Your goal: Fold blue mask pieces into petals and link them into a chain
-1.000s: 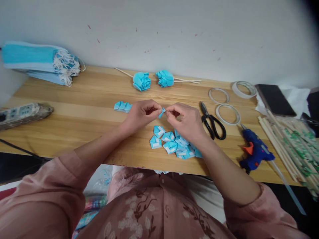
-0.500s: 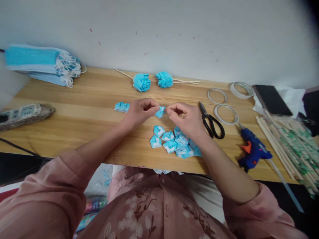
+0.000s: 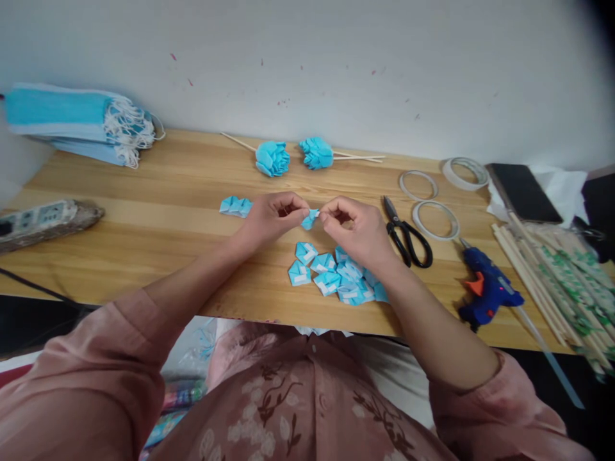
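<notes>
Between my two hands is a small folded blue piece (image 3: 310,219) with white strips on it. My left hand (image 3: 276,216) pinches its left side between thumb and fingertips. At the right edge my right hand (image 3: 358,227) is closed in a pinch on a short white strip (image 3: 316,214) of the piece. Several more folded blue pieces with white strips (image 3: 328,282) lie in a loose pile below, partly hidden by my right hand and wrist. Just left of my left hand sits a joined row of folded blue pieces (image 3: 234,206).
Two blue flowers on sticks (image 3: 273,159) lie at the back. To the right are scissors (image 3: 406,234), tape rolls (image 3: 436,219), a blue glue gun (image 3: 487,288), a phone (image 3: 523,192) and wooden sticks (image 3: 531,282). Face masks (image 3: 57,112) and a power strip (image 3: 50,221) are at left.
The folded piece has turned slightly between my fingers, and a white strip now shows at my right fingertips. Both hands have stayed nearly in place.
</notes>
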The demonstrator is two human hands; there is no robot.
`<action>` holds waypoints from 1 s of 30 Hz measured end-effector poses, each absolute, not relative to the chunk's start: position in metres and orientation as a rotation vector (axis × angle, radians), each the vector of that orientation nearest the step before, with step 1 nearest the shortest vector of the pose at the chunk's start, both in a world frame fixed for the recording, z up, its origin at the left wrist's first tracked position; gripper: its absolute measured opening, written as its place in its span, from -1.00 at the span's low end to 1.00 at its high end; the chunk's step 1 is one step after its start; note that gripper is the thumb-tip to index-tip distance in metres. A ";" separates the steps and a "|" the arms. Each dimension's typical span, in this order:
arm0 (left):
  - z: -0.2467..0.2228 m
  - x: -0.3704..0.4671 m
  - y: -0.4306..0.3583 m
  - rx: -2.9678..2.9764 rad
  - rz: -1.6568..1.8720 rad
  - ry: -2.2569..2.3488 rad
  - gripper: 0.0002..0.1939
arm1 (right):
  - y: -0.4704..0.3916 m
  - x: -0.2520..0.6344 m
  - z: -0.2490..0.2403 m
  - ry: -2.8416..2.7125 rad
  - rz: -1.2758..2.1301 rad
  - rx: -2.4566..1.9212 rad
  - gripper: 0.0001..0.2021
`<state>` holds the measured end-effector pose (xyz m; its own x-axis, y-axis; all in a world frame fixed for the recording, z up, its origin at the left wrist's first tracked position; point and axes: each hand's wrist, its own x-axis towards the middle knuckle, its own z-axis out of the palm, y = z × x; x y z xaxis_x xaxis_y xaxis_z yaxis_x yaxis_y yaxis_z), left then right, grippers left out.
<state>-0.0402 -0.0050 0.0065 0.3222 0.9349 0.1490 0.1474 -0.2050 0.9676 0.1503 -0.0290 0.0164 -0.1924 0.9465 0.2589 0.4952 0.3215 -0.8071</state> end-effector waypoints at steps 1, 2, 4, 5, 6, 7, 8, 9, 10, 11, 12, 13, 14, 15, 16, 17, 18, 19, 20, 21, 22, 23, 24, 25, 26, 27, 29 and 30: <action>0.007 -0.040 -0.005 1.599 1.013 1.011 -0.85 | -0.029 0.150 0.017 -1.806 0.765 -1.288 -0.91; 0.007 -0.040 -0.005 1.591 1.017 1.020 -0.85 | -0.029 0.150 0.018 -1.789 0.790 -1.293 -0.90; 0.008 -0.041 -0.005 1.580 1.012 1.043 -0.85 | -0.029 0.150 0.019 -1.754 0.837 -1.295 -0.90; 0.008 -0.041 -0.005 1.576 1.007 1.052 -0.85 | -0.028 0.150 0.019 -1.738 0.862 -1.291 -0.90; 0.009 -0.041 -0.005 1.574 1.005 1.058 -0.85 | -0.028 0.151 0.019 -1.721 0.892 -1.284 -0.90; 0.009 -0.040 -0.005 1.573 1.003 1.060 -0.84 | -0.027 0.151 0.019 -1.702 0.928 -1.274 -0.89; 0.009 -0.040 -0.005 1.574 1.003 1.057 -0.84 | -0.026 0.152 0.018 -1.682 0.968 -1.265 -0.88; 0.009 -0.040 -0.005 1.575 1.006 1.051 -0.84 | -0.025 0.153 0.017 -1.656 1.011 -1.256 -0.87; 0.008 -0.040 -0.004 1.576 1.010 1.046 -0.83 | -0.024 0.153 0.015 -1.624 1.056 -1.249 -0.86; 0.008 -0.040 -0.004 1.577 1.012 1.043 -0.83 | -0.023 0.154 0.014 -1.588 1.101 -1.242 -0.85; 0.008 -0.040 -0.004 1.579 1.010 1.044 -0.83 | -0.023 0.154 0.013 -1.550 1.144 -1.236 -0.84; 0.009 -0.041 -0.004 1.580 1.001 1.047 -0.81 | -0.022 0.154 0.012 -1.514 1.186 -1.231 -0.83; 0.009 -0.041 -0.005 1.579 0.987 1.050 -0.79 | -0.022 0.153 0.012 -1.481 1.224 -1.226 -0.83; 0.010 -0.042 -0.005 1.578 0.965 1.051 -0.77 | -0.022 0.153 0.012 -1.455 1.255 -1.220 -0.83; 0.012 -0.042 -0.006 1.579 0.940 1.048 -0.73 | -0.022 0.153 0.012 -1.437 1.278 -1.216 -0.83; 0.013 -0.043 -0.006 1.584 0.915 1.041 -0.69 | -0.023 0.152 0.012 -1.425 1.292 -1.211 -0.84; 0.015 -0.043 -0.007 1.593 0.892 1.033 -0.64 | -0.023 0.152 0.013 -1.417 1.299 -1.207 -0.84; 0.017 -0.044 -0.008 1.611 0.876 1.025 -0.60 | -0.023 0.151 0.014 -1.408 1.304 -1.203 -0.84; 0.018 -0.043 -0.009 1.636 0.864 1.018 -0.58 | -0.023 0.151 0.014 -1.397 1.308 -1.199 -0.84; 0.018 -0.043 -0.009 1.662 0.858 1.014 -0.57 | -0.023 0.151 0.014 -1.383 1.313 -1.196 -0.84; 0.018 -0.042 -0.009 1.687 0.856 1.012 -0.57 | -0.023 0.151 0.014 -1.370 1.319 -1.191 -0.84; 0.017 -0.042 -0.009 1.705 0.857 1.014 -0.58 | -0.024 0.151 0.014 -1.358 1.326 -1.188 -0.84; 0.015 -0.041 -0.009 1.716 0.859 1.017 -0.60 | -0.024 0.151 0.013 -1.350 1.334 -1.186 -0.83; 0.013 -0.040 -0.008 1.718 0.862 1.018 -0.61 | -0.024 0.150 0.013 -1.345 1.342 -1.183 -0.83; 0.011 -0.039 -0.008 1.711 0.868 1.020 -0.63 | -0.024 0.150 0.012 -1.345 1.350 -1.180 -0.83; 0.009 -0.039 -0.007 1.700 0.876 1.022 -0.65 | -0.024 0.150 0.012 -1.351 1.357 -1.175 -0.83; 0.007 -0.040 -0.005 1.669 0.886 1.023 -0.70 | -0.023 0.151 0.011 -1.388 1.351 -1.169 -0.82; 0.006 -0.040 -0.005 1.650 0.889 1.024 -0.71 | -0.023 0.151 0.011 -1.421 1.320 -1.172 -0.81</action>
